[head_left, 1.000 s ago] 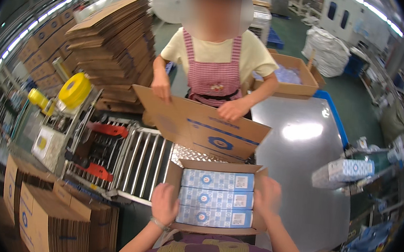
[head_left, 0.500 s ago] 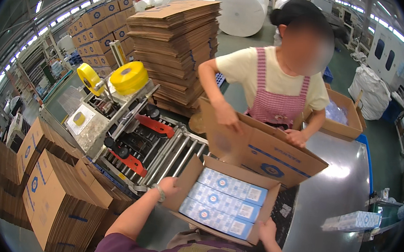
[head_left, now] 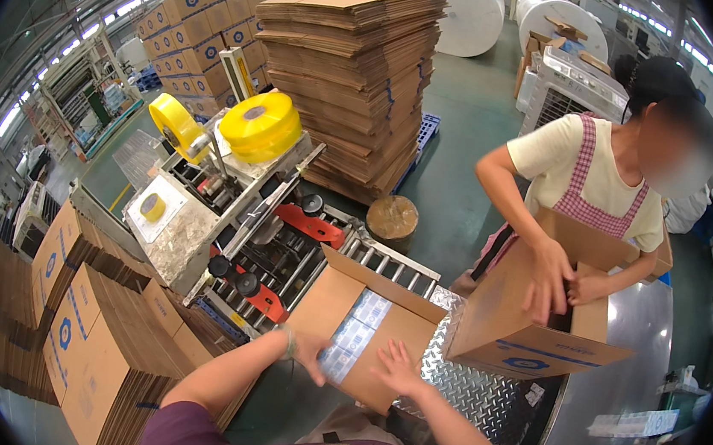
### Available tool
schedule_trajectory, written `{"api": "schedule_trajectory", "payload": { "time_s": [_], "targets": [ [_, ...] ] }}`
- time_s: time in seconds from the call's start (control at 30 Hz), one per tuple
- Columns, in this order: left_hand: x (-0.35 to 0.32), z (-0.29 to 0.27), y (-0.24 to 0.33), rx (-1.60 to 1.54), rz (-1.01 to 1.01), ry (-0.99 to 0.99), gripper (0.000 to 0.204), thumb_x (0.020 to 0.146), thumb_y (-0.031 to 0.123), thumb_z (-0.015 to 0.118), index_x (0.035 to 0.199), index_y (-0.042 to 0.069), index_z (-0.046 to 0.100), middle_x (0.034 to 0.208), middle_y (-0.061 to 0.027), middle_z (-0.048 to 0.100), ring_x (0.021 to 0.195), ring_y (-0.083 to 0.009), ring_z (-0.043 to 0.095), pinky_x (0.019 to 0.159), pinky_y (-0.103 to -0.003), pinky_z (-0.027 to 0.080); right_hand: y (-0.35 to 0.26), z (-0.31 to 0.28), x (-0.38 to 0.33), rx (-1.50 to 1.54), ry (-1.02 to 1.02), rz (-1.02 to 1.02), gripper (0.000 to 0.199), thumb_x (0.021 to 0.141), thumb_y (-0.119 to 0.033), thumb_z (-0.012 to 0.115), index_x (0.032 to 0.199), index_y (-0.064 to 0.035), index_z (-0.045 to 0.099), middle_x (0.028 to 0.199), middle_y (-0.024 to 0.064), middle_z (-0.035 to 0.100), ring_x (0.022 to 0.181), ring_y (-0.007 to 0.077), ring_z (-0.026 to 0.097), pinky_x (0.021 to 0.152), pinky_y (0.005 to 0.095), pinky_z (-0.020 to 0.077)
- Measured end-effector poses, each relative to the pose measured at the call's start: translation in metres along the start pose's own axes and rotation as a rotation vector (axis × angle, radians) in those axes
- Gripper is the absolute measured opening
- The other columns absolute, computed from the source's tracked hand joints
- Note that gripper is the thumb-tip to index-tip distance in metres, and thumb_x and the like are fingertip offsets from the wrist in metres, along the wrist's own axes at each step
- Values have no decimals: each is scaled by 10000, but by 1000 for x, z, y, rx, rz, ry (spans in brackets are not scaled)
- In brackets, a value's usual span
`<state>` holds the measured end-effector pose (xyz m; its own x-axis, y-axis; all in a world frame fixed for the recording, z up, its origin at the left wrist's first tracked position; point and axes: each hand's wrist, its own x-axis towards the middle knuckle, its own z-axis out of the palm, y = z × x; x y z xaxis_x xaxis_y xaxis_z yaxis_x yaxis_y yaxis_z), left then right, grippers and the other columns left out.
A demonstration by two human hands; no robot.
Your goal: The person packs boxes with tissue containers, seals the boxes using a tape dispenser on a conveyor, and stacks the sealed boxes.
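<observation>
A brown cardboard carton stands before me at the end of the roller conveyor, beside the patterned metal plate. Its two side flaps are folded inward, and between them a strip of blue-and-white printed packs shows. The far flap stands up. My left hand lies on the near left part of the carton, fingers stretched out. Spread fingers of my right hand rest flat on the right flap. Neither hand grips anything.
A taping machine with yellow tape rolls stands left over the rollers. Opposite right, a co-worker handles an opened carton on the metal table. Flattened cartons are stacked behind, more cartons at left.
The carton has moved left onto the conveyor's end, and its side flaps are now folded over the packs. My hands shifted from its sides to the flaps. The co-worker's carton is opened out.
</observation>
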<state>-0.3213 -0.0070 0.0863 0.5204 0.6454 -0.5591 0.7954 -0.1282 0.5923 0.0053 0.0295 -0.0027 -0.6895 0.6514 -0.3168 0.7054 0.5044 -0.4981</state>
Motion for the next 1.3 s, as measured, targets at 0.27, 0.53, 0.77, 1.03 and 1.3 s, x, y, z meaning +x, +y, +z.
{"api": "schedule_trajectory", "payload": {
  "time_s": [0.27, 0.53, 0.77, 1.03, 1.3],
  "targets": [
    [82, -66, 73, 685, -53, 1079, 851, 721, 594, 824, 1385, 119, 588, 1429, -195, 546, 1448, -368, 379, 1227, -619, 154, 5, 26, -11, 447, 503, 388, 1361, 610, -402, 974, 1614, -55, 124, 1609, 286, 222, 1495, 457, 233, 1221, 517, 241],
    [60, 23, 31, 200, -270, 951, 635, 948, 566, 564, 1252, 15, 654, 1243, -172, 658, 1211, -333, 583, 1206, -553, 252, -1, 70, -23, 1446, -119, 673, 825, 957, -655, 593, 1581, -212, 285, 1513, 63, 481, 1337, 297, 520, 969, 598, 485],
    [80, 82, 11, 306, -433, 840, 802, 993, 564, 496, 1626, 132, 261, 1689, -55, 271, 1560, -247, 239, 1250, -531, 171, -6, 44, -3, 1885, -364, 585, 737, 1013, -712, 372, 1518, -180, 444, 1477, 75, 555, 1319, 323, 556, 967, 605, 490],
    [97, 1, -73, 353, -321, 906, 712, 1023, 539, 448, 1618, 177, 301, 1668, -55, 322, 1551, -247, 260, 1246, -577, 151, -30, 11, 113, 2010, 15, 401, 751, 1030, -660, 407, 1538, -107, 390, 1485, 134, 534, 1326, 349, 547, 1037, 567, 491],
    [56, -50, -163, 284, -389, 1007, 672, 1037, 485, 456, 1579, 100, 358, 1649, -69, 352, 1541, -252, 279, 1255, -516, 181, -83, 36, 246, 1724, 431, 432, 767, 1050, -559, 488, 1570, -35, 279, 1511, 179, 461, 1334, 311, 512, 1068, 441, 478]
  ]
}}
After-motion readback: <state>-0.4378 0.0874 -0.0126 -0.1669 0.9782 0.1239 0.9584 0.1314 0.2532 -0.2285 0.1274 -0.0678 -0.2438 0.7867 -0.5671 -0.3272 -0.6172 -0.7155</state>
